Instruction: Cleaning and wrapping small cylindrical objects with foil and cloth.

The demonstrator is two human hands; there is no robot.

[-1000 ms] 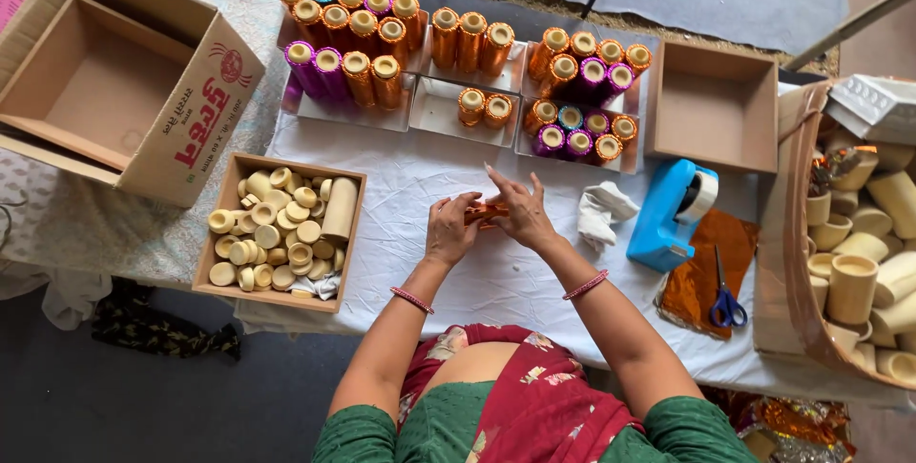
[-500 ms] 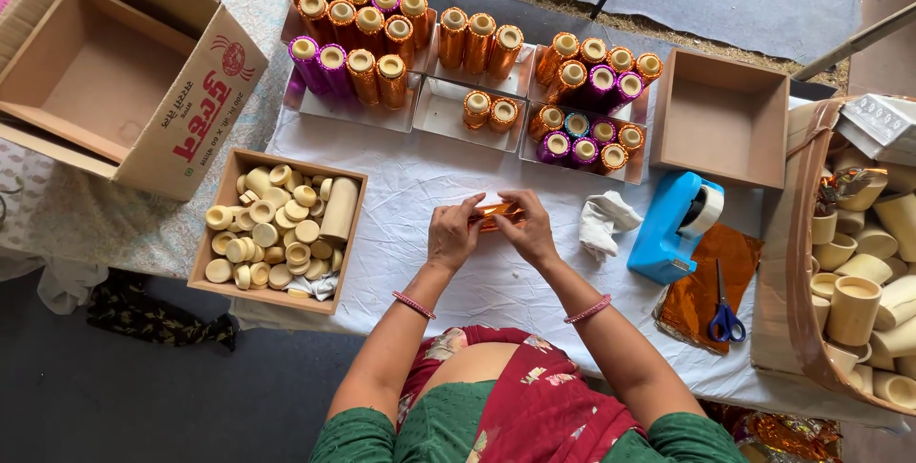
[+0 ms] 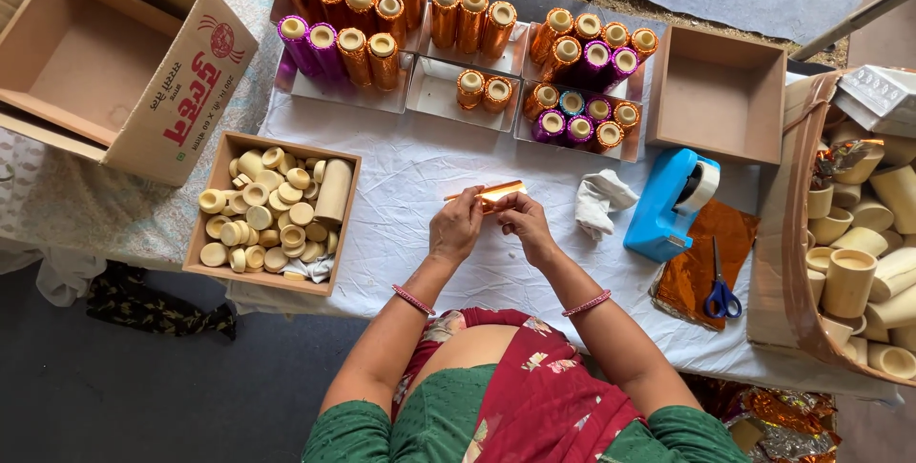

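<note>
Left of the hands stands a box of caps on the counter. Behind the hands are trays of tubes. To the right lie a cloth, a tape dispenser and scissors.

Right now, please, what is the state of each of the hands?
Left hand: closed, pinching the shiny orange foil strip.
Right hand: closed, pinching the same strip at its other end.

Blue tape dispenser, blue-handled scissors, white cloth, empty cardboard box
</note>
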